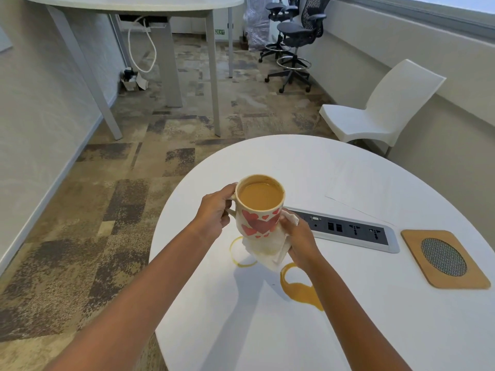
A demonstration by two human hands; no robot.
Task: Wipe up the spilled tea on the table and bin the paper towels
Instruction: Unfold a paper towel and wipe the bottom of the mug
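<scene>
Tea spill (302,290) lies on the white round table (375,330), on the near side of the recessed socket panel (348,231): a thick tan puddle with a curled upper edge, toward the viewer from the panel's left end. A second trace, a thin tea ring (237,253), is further left of the panel's left end, also on the near side.

Paper towel (270,250) is crumpled and white with a damp tan patch. It hangs above the table just off the panel's left end. Right hand (298,239) grips it, fingers curled round the wad, and presses it against the base and lower side of the heart-print mug (261,215).

Mug is upright, nearly full of milky tea, held clear of the tabletop left of the panel's left end. Its shadow falls on the table below. Left hand (214,212) clasps it at the handle, fingers wrapped round.

Right of the panel: a square wooden coaster (444,259) with a round mesh centre, flat on the table. Beyond the panel: a white paper sheet (369,188), flat, its near edge close to the panel.

Past the table, beyond the panel: a white plastic chair (375,113), dark office chairs (294,36), a grey desk (134,4), patterned carpet (107,210).
</scene>
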